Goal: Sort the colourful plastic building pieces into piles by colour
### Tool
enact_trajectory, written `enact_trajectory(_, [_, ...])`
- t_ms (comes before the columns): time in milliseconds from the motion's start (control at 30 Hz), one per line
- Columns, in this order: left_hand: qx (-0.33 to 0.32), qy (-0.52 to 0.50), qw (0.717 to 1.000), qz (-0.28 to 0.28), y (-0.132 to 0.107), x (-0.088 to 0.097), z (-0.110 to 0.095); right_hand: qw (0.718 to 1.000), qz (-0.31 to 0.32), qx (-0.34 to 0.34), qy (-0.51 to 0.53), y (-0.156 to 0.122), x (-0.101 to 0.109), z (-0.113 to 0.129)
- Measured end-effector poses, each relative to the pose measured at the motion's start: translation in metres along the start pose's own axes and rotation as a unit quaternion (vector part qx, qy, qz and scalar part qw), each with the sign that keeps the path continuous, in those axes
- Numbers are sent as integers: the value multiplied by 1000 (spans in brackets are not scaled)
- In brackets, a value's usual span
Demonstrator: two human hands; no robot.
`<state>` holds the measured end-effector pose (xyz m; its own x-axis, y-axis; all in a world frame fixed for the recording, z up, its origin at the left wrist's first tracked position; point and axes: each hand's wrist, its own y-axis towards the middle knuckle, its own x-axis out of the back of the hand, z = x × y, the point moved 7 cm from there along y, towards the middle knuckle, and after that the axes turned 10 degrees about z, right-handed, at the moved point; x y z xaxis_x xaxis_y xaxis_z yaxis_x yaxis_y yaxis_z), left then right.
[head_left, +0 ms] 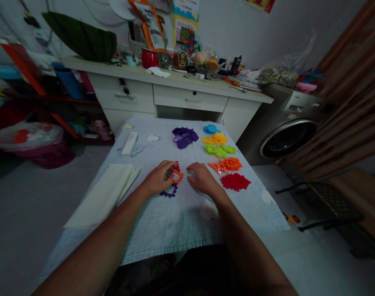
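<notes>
My left hand (159, 177) is at the middle of the cloth-covered table, its fingers and thumb closed on a small joined group of toothed plastic building pieces. In that group are an orange open-centred piece (178, 177), a red piece (176, 165) behind it and a dark purple square frame (171, 192) nearer me. Part of the group is hidden under the hand. Just right of it, my right hand (203, 179) hovers low over the cloth or rests on it; I cannot tell which. Its thumb and forefinger are apart with nothing between them.
Sorted piles of pieces lie beyond my hands: purple (185, 137), blue (211, 129), yellow (215, 139), green (220, 150), orange (229, 165) and red (236, 181). At left are a folded pale cloth (102, 193) and a white power strip (130, 144). A cluttered desk (175, 96) stands behind.
</notes>
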<state>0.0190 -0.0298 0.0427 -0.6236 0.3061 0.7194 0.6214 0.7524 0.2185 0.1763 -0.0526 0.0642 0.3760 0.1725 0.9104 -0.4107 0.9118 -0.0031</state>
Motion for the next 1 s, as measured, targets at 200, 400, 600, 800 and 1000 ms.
enact_trajectory(200, [54, 47, 996, -44, -1, 7, 16, 999, -2, -36, -15, 47, -23, 11])
enact_trajectory(400, [97, 62, 992, -46, -5, 14, 19, 999, -18, -45, -19, 53, -33, 6])
enact_trajectory(600, [107, 50, 993, -5, -13, 17, 11, 999, -29, -39, -10, 49, -33, 5])
enact_trajectory(800, [89, 74, 992, 45, -15, 9, 9, 996, -48, -70, 6, 45, -27, -8])
enact_trajectory(1000, [85, 72, 991, 67, -15, 6, 9, 998, -33, -52, 8, 44, -25, -11])
